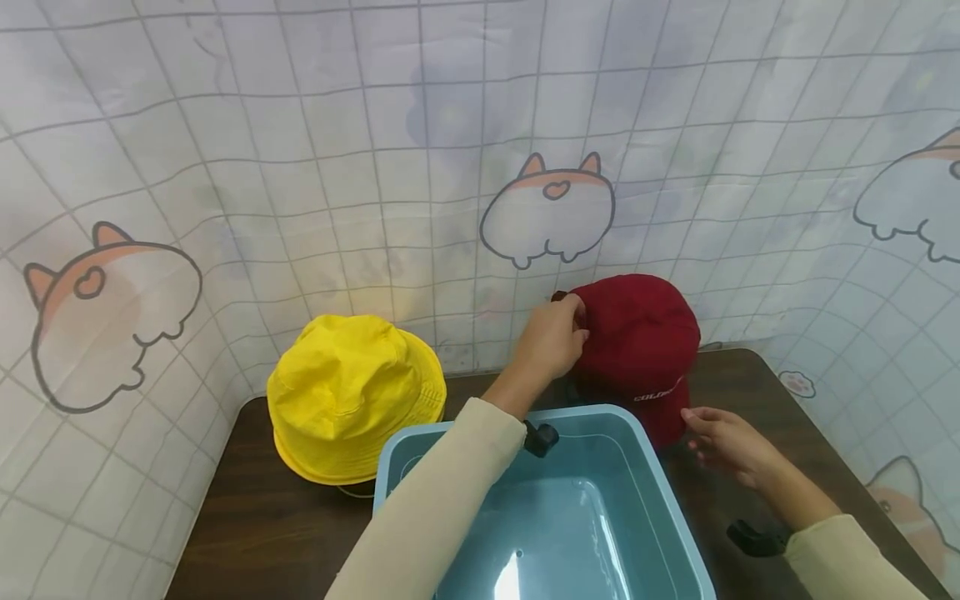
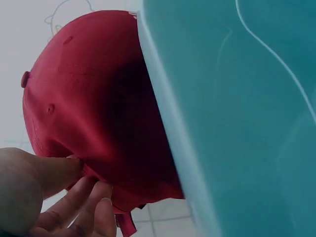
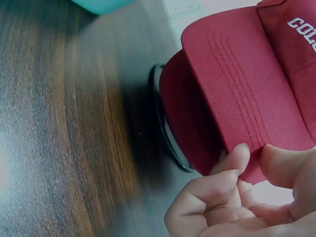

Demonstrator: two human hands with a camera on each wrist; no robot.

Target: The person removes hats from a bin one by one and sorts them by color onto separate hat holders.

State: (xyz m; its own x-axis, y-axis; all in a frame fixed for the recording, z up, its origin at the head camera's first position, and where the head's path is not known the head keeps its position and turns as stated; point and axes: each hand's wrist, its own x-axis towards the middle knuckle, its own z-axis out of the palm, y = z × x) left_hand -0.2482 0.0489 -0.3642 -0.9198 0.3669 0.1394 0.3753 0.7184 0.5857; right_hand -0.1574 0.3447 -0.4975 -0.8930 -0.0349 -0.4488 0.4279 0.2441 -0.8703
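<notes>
A red baseball cap (image 1: 637, 325) with white lettering sits at the back right of the table, against the curtain. My left hand (image 1: 549, 337) pinches the fabric at the cap's rear, close to its strap, as the left wrist view shows. My right hand (image 1: 731, 446) pinches the corner of the brim (image 3: 237, 84) between thumb and fingers. Below that brim, the right wrist view shows another curved red piece (image 3: 180, 108), with a dark rounded edge (image 3: 165, 126) beside it. What supports the cap is mostly hidden.
A light blue plastic bin (image 1: 660, 492) stands front centre, under my left forearm. Left of it, a yellow bucket hat (image 1: 345, 392) rests on something mostly hidden. The dark wooden table (image 1: 262, 533) is backed by a white checked curtain (image 1: 360, 200) with dog prints.
</notes>
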